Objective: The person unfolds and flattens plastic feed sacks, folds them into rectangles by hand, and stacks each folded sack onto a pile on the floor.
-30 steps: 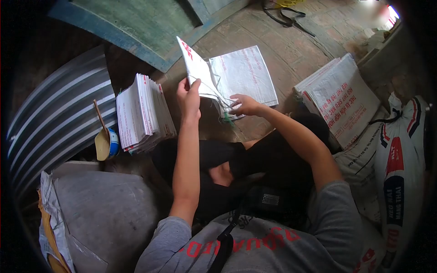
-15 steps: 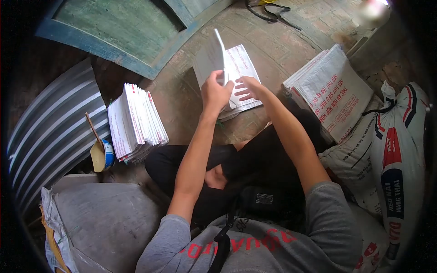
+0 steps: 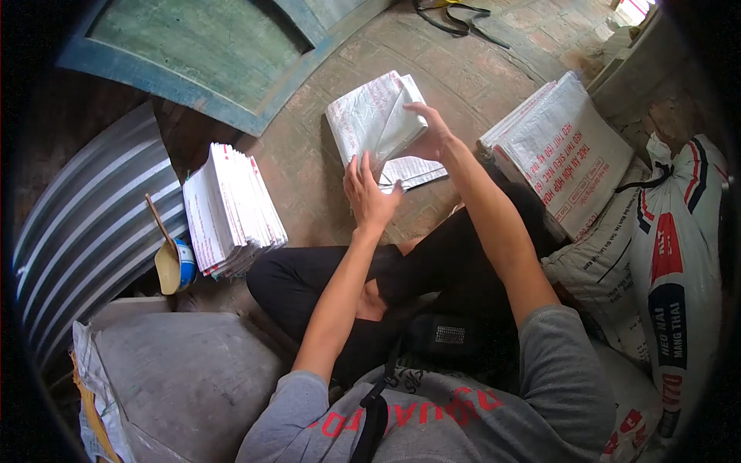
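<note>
A folded white woven sack point(image 3: 374, 108) with faint red print lies over another folded white sack point(image 3: 417, 171) on the floor in front of me. My right hand point(image 3: 434, 135) grips the upper sack at its right side, where a flap bends over and creases. At the near corner, my left hand point(image 3: 370, 194) rests with fingers stretched onto the plastic and the thumb held apart. Part of the right hand's grip is hidden behind the folded flap.
A stack of folded sacks point(image 3: 228, 208) stands at left beside a blue-and-cream scoop point(image 3: 176, 266) and corrugated metal sheet point(image 3: 100, 224). Red-printed sacks point(image 3: 567, 154) are piled at right, near filled feed sacks point(image 3: 671, 293). Beyond is a green wooden panel point(image 3: 201, 54); a black strap point(image 3: 463, 27) lies farther back.
The sack's upright flap has come down toward flat. My right hand has moved up and taken its right side, while my left hand has slid down to the near corner and loosened.
</note>
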Motion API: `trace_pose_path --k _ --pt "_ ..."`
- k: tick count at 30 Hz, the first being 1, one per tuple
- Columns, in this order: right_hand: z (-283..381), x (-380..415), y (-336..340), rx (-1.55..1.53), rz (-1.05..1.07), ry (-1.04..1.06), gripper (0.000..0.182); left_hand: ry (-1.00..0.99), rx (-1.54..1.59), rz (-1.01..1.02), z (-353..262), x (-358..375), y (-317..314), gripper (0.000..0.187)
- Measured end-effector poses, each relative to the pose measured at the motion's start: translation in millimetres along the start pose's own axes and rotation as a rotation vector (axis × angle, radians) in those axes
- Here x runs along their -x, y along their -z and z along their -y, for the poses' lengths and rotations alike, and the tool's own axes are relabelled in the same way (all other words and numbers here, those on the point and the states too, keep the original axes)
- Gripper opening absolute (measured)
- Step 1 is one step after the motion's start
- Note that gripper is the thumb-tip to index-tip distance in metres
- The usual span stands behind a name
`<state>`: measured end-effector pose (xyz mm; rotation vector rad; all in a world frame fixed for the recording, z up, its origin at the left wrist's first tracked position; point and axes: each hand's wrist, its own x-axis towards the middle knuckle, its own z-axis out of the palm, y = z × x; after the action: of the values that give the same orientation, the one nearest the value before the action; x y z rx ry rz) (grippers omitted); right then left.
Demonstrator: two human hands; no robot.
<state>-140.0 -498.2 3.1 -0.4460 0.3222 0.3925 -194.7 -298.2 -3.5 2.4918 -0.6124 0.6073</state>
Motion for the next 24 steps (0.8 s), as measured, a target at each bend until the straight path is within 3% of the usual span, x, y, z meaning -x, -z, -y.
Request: trace_pose_path --k 3,5,6,9,10,12,14,16,20,22,24 --pt "0 -22 35 0.189 -0.144 -0.010 0.059 0.118 0.055 0.253 47 16 -26 0.056" --pt "0 -52 84 0.582 -0.462 0.094 0.045 0.111 0.009 0.332 55 24 -29 0.057" --pt "3 -41 83 0.885 -0.538 0.141 0.043 0.090 0.017 0.350 56 26 -29 0.056" --pt "-12 -44 93 1.110 -0.784 0.394 0.045 0.078 0.071 0.403 65 32 -28 0.051" --pt "-11 -43 95 1.299 -0.867 0.336 0.053 0.093 0.071 0.400 68 32 -28 0.052" --pt "-9 -38 92 1.331 -0.912 0.223 0.051 0.146 0.012 0.306 78 35 -40 0.054" --pt "-12 -9 51 1.432 -1.037 0.143 0.049 0.404 0.122 0.197 100 39 -61 0.051" --pt "-10 -17 63 1.402 -1.018 0.160 0.047 0.611 0.139 0.153 111 38 -64 0.046" --pt "-8 -23 77 1.305 -0.979 0.223 0.046 0.749 0.294 0.143 114 38 -61 0.049" --pt "-2 -30 84 1.158 -0.924 0.132 0.037 0.812 0.424 0.197 128 40 -68 0.053" --pt "1 -30 76 0.942 -0.794 0.046 0.028 0.901 0.323 0.009 123 51 -71 0.060"
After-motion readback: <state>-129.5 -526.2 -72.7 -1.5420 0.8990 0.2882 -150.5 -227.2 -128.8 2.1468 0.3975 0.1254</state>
